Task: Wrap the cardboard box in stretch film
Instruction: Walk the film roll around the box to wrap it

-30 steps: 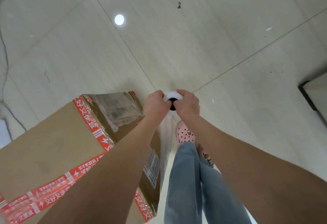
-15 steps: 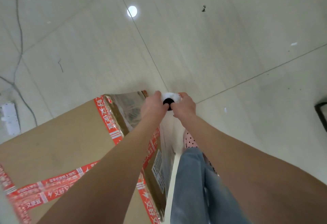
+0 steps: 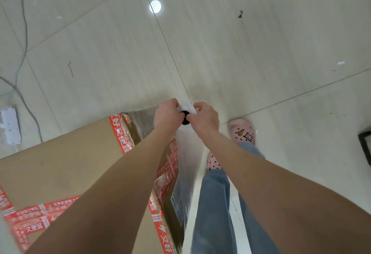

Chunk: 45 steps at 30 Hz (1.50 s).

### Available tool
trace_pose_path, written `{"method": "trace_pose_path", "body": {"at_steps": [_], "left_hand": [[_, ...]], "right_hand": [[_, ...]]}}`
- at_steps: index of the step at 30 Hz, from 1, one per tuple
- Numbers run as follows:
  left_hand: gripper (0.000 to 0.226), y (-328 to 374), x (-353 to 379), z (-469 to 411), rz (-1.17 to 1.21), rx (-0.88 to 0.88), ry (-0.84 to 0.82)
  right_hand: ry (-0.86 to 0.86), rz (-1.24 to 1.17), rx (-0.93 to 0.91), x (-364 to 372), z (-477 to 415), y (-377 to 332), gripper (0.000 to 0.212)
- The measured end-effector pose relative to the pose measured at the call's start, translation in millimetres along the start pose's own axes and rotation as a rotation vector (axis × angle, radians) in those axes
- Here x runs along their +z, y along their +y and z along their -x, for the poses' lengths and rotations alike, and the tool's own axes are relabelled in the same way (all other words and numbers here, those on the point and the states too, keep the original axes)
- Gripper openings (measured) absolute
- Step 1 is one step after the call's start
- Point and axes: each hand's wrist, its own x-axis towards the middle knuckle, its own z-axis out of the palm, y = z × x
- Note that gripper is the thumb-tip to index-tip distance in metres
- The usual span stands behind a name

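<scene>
A large cardboard box (image 3: 60,165) with red printed tape fills the lower left. Its far corner and its right side carry clear film. A roll of stretch film (image 3: 186,111) stands upright just off the box's far right corner, seen end-on with a white rim and a dark core. My left hand (image 3: 167,113) grips the roll's top from the left and my right hand (image 3: 204,117) grips it from the right. A sheet of clear film (image 3: 186,165) runs from the roll down along the box's right side.
Pale tiled floor lies all around. My legs in blue jeans (image 3: 216,203) and pink clogs (image 3: 243,133) stand just right of the box. A white power strip (image 3: 10,125) with cables lies at the far left. A dark object (image 3: 365,145) sits at the right edge.
The view has shifted along the box's right side, and both hands with the roll stay at its far corner. One pink clog has stepped forward into view on the right.
</scene>
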Motion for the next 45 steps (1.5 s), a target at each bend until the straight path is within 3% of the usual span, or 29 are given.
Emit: {"method": "trace_pose_path", "body": {"at_steps": [2,5,7,11,17,22,26,29,32,39,45], "left_hand": [[0.006,-1,-2,-2,0.125,-0.086,0.025],[0.012,-2,-2,-1,0.314,-0.191,0.074],[0.017,-1,-4,1,0.327,-0.23,0.085],[0.025,-1,-11,-6,0.172,-0.177,0.072],[0.026,4,-23,-24,0.009,-0.038,0.057],[0.011,0,-27,-28,0.128,-0.125,0.109],[0.017,-5,-30,-29,0.341,-0.289,0.142],[0.018,-11,-39,-35,0.418,-0.377,0.113],[0.02,-13,-46,-35,0.295,-0.317,0.058],[0.032,-10,-54,-42,-0.049,-0.013,0.119],[0.03,-12,-71,-66,-0.152,-0.045,0.028]], "right_hand": [[0.007,-0.011,-0.011,2,-2,-7,0.054],[-0.067,-0.069,0.12,5,-8,-17,0.061],[-0.089,-0.14,0.166,7,-13,-24,0.059],[-0.044,-0.09,0.085,11,-20,-34,0.048],[-0.074,0.065,0.002,3,-26,-41,0.055],[-0.043,0.17,-0.108,1,-33,-53,0.041],[-0.005,0.209,-0.203,9,-38,-71,0.035],[-0.058,0.27,-0.164,14,-41,-83,0.035],[-0.087,0.272,-0.109,15,-42,-85,0.031],[-0.09,0.23,-0.094,21,-43,-88,0.025],[-0.077,0.283,-0.148,26,-49,-99,0.032]]}}
